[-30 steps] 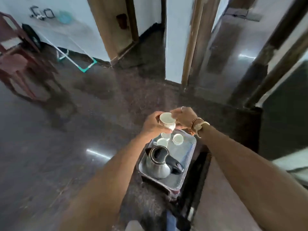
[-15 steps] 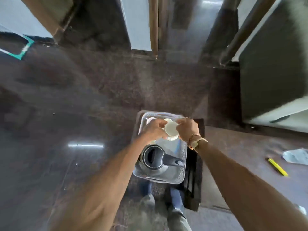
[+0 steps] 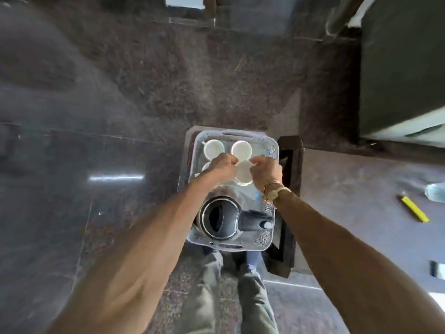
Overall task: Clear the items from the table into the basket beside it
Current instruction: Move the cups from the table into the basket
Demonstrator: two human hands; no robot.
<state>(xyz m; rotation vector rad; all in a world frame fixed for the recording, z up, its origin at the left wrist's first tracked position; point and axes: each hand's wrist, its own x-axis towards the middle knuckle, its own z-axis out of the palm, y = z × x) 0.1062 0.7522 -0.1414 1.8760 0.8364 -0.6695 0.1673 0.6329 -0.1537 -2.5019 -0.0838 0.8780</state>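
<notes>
**Both hands on 1 cup in the basket**

We see the left hand (image 3: pixel 222 166) and right hand (image 3: pixel 266 171), fingers curled, pinching 1 white cup (image 3: pixel 243 173) by its rim from either side. It is low inside the basket (image 3: pixel 272 147), about mid-length. We cannot tell if it touches the bottom. 2 more cups (image 3: pixel 213 148) stand upright at the far end. The kettle (image 3: pixel 220 218) sits at the near end, handle pointing right. The basket stands just left of the worktop (image 3: pixel 361 189), where a yellow pen (image 3: pixel 414 209) lies well right.
</notes>
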